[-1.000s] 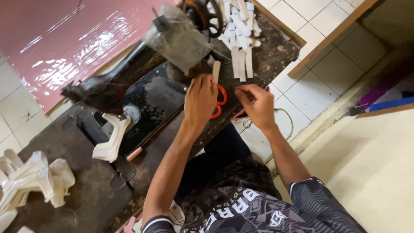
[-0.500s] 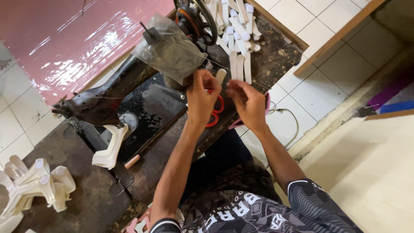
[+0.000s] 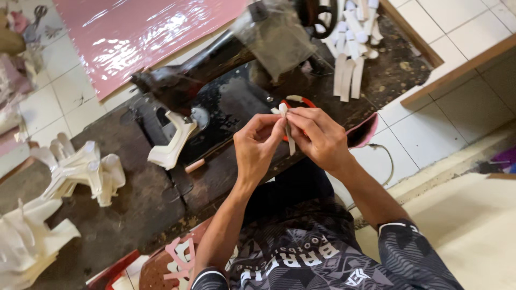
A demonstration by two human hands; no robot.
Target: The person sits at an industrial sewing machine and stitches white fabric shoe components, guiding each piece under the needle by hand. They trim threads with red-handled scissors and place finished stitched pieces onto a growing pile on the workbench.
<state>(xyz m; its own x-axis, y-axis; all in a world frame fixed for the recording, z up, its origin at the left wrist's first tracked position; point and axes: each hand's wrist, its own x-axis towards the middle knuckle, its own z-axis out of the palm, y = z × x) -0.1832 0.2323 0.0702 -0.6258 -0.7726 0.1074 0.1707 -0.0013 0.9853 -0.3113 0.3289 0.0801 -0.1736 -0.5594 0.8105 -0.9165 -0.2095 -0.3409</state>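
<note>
Pinching a narrow white strip [image 3: 289, 137] between them, the left hand [image 3: 258, 147] and right hand [image 3: 320, 138] hold it just above the black sewing machine's [image 3: 226, 102] bed; red-handled scissors [image 3: 301, 102] lie behind, more white strips [image 3: 349, 59] beyond.

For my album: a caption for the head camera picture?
Both hands, left hand and right hand, pinch a thin white strip above a black sewing machine.

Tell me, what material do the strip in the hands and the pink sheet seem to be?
Strip: white, matte, thin and bending a little between the fingers, likely synthetic leather or stiff fabric; the blur leaves it open. Pink sheet: glossy, with bright reflections and soft ripples, probably vinyl or coated leather.
</note>
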